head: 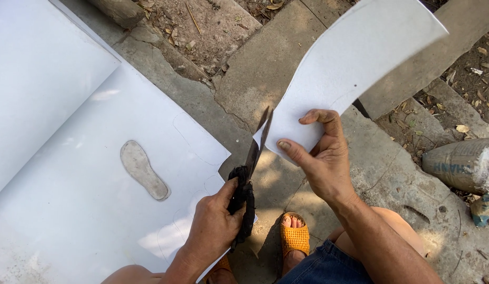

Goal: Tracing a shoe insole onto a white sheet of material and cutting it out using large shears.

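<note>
My left hand point(213, 226) grips the dark wrapped handles of a pair of scissors point(253, 158), whose blades point up and bite into the lower edge of a curved white sheet piece point(344, 63). My right hand point(321, 158) pinches that piece at its lower end, thumb in front and fingers behind, holding it up over the concrete. A faint drawn outline shows on the piece near my fingers.
A large white sheet point(71, 158) lies on the ground at left, with a grey sole-shaped template point(144, 170) on it and cut-out notches along its right edge. My foot in an orange sandal point(294, 236) rests on cracked concrete slabs point(265, 58). A sack point(463, 163) lies at right.
</note>
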